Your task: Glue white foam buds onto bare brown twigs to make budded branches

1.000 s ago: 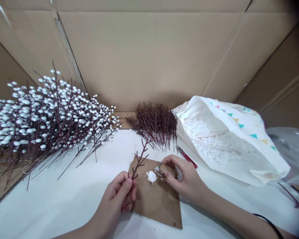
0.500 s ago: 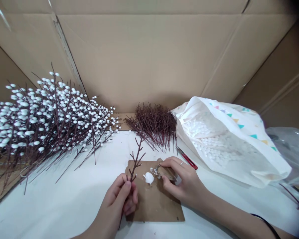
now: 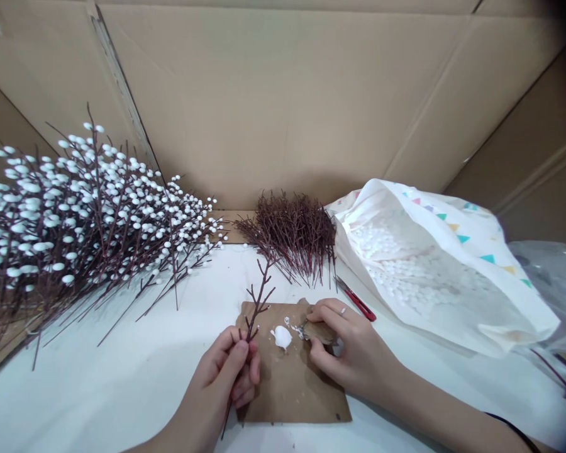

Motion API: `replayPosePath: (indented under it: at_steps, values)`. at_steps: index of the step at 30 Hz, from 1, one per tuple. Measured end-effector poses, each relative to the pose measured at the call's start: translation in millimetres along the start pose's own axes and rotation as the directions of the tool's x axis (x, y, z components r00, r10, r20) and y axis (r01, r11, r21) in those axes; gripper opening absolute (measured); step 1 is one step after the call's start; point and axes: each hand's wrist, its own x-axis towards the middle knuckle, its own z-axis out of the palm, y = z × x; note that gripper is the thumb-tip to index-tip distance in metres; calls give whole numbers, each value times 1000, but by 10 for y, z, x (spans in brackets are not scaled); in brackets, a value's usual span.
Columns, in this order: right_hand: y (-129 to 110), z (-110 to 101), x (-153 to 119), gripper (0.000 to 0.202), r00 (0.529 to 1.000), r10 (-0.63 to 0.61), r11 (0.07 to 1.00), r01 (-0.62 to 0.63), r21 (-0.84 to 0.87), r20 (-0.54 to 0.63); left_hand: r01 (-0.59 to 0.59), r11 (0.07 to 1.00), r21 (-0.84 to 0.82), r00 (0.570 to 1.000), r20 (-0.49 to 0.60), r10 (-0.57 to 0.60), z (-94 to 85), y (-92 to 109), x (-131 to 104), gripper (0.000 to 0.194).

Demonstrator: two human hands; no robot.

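My left hand [image 3: 233, 371] pinches a bare brown twig [image 3: 259, 296] near its lower forks, and the twig's tip points away from me. Under it lies a square of brown cardboard [image 3: 306, 393] with a white blob of paste [image 3: 282, 338] on it. At the cardboard's right edge, my right hand [image 3: 337, 333] has thumb and fingers around a small brown piece [image 3: 318, 332], smeared with white at its left end. This piece rests on or just over the cardboard; contact is hard to tell.
White-budded branches [image 3: 89, 214] are heaped at the left. Bare brown twigs [image 3: 295, 233] lie at the back centre. Right of them are a red-handled cutter [image 3: 358, 302] and an open white bag [image 3: 453, 277] of white buds. Cardboard walls [image 3: 283, 100] stand behind.
The view has shifted slightly. My right hand and the brown piece have tilted a little against the cardboard. My left hand still holds the twig in nearly the same place.
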Motion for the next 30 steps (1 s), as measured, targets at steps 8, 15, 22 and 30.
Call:
replayPosePath:
  at_steps: [8, 15, 22, 30]
  values:
    - [-25, 29, 30, 12, 1000, -10, 999, 8, -48, -25, 4, 1000, 13, 1000, 20, -4, -18, -20, 11, 33]
    - [-90, 30, 91, 10, 999, 10, 999, -12, -39, -46, -1, 999, 37, 999, 33, 0, -19, -22, 16, 33]
    - [-128, -51, 109, 16, 986, 29, 984, 1, 181, -162, -3, 999, 38, 1000, 13, 3, -9, -24, 12, 36]
    - [-365, -36, 22, 32, 921, -239, 947, 291, 137, -307, -29, 997, 65, 998, 59, 26, -9, -51, 7, 37]
